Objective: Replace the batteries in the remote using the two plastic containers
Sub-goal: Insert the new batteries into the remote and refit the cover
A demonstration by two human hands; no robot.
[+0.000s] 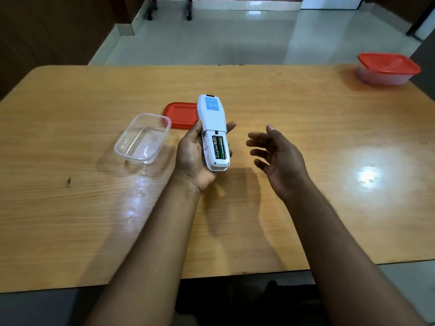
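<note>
My left hand (191, 156) grips a white remote (211, 118) held face down over the table's middle. Its battery bay is uncovered, and two green batteries (218, 147) sit inside it side by side. My right hand (279, 158) hovers just right of the remote, fingers spread, holding nothing. A clear plastic container (143, 137) stands without its lid to the left of my left hand and looks empty. Its red lid (180, 115) lies flat behind it, partly hidden by the remote. A second container with a red lid on (387, 68) sits at the far right corner.
The wooden table (306, 208) stretches across the view, with its near edge close to my body. A tiled floor and chair legs (188, 10) lie beyond the far edge. The battery cover is not in sight.
</note>
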